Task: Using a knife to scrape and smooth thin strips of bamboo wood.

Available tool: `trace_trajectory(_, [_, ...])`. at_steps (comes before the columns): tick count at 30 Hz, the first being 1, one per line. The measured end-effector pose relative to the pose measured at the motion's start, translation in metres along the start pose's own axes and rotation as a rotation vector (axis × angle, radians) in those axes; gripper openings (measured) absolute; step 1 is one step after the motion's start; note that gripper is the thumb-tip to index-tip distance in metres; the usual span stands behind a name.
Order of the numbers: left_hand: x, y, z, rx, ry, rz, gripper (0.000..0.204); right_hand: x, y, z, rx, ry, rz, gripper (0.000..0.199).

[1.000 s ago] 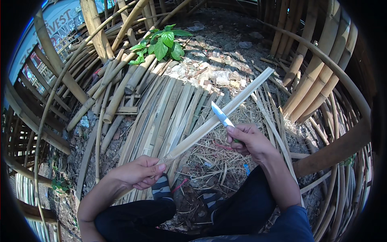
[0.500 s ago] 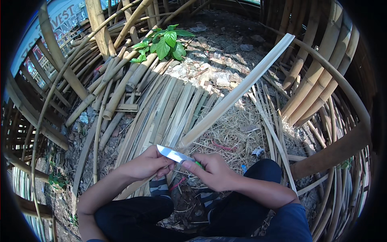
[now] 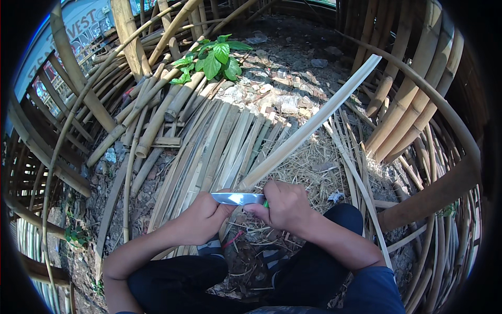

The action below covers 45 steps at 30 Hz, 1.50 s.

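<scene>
Now I'm sitting among split bamboo slats [image 3: 219, 141] lying side by side on the ground, bracing a long bamboo strip [image 3: 314, 123] slanting up and away to my right. My right hand [image 3: 282, 205] is gripping a knife [image 3: 238, 198] crosswise at its near end, while my left hand [image 3: 201, 220] is curling beneath the blade.

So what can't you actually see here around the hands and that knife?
- Head view: knife handle, wrapped inside the right hand; only a green sliver shows.
- Near end of the bamboo strip, hidden behind blade and hands.
- Left hand fingertips, curled under the blade.
- Both elbows, cut off at the lower edge.
</scene>
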State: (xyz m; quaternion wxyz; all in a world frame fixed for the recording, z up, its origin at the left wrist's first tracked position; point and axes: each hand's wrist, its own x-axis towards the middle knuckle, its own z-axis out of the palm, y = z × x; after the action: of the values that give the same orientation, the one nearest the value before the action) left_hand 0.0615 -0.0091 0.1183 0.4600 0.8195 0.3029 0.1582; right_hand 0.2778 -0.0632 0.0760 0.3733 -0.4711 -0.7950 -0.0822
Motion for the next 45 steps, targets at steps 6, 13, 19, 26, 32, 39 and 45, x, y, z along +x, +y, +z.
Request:
trace_trajectory(6, [-0.003,-0.014,-0.005,-0.029,0.059,-0.061,0.041,0.004,0.037,-0.013,-0.13,0.081,0.124,0.047])
trace_trajectory(13, [0.001,-0.016,0.002,0.048,0.125,-0.1,0.045,-0.004,0.017,0.0,0.165,-0.098,0.348,0.051])
trace_trajectory(19, [0.006,-0.001,0.009,0.18,0.122,-0.079,0.044,0.002,0.019,-0.002,-0.041,-0.107,0.125,0.054])
trace_trajectory(26, [0.002,-0.003,0.007,0.218,0.126,-0.09,0.043,-0.004,0.064,-0.023,-0.029,0.039,0.325,0.053])
trace_trajectory(32, [0.001,-0.01,0.009,0.218,0.123,-0.145,0.045,-0.003,0.058,-0.021,0.13,-0.037,0.541,0.055])
trace_trajectory(39, [0.003,-0.01,0.013,0.209,0.123,-0.081,0.044,-0.008,0.036,-0.01,-0.017,-0.128,0.217,0.057])
trace_trajectory(45, [-0.004,-0.006,0.007,0.21,0.073,-0.21,0.043,-0.013,0.104,-0.04,-0.182,-0.041,0.392,0.051])
